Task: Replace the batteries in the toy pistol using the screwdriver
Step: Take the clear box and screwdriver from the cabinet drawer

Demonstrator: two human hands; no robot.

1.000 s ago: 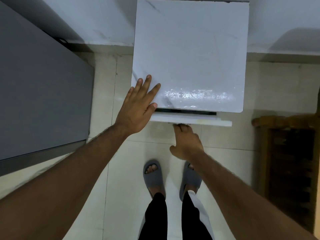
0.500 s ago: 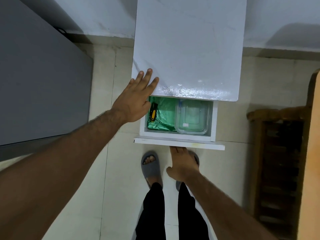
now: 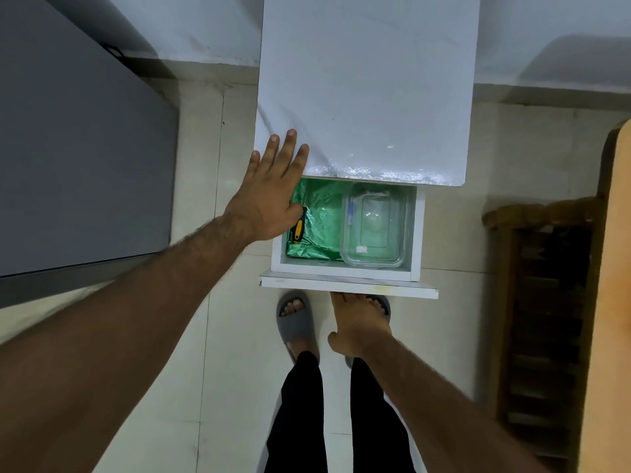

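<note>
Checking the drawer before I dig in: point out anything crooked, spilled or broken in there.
Nothing spilled or broken shows. The green lining in the drawer is crumpled rather than flat, and the screwdriver lies slanted on it at the left, beside the left hand. The clear lidded box sits square.

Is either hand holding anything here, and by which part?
Right hand holds the drawer under its front panel; left hand rests flat on the cabinet top.

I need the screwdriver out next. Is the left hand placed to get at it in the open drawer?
Probably yes. The left hand rests flat on the cabinet top, directly above the screwdriver, which lies uncovered on green wrapping at the drawer's left side.
</note>
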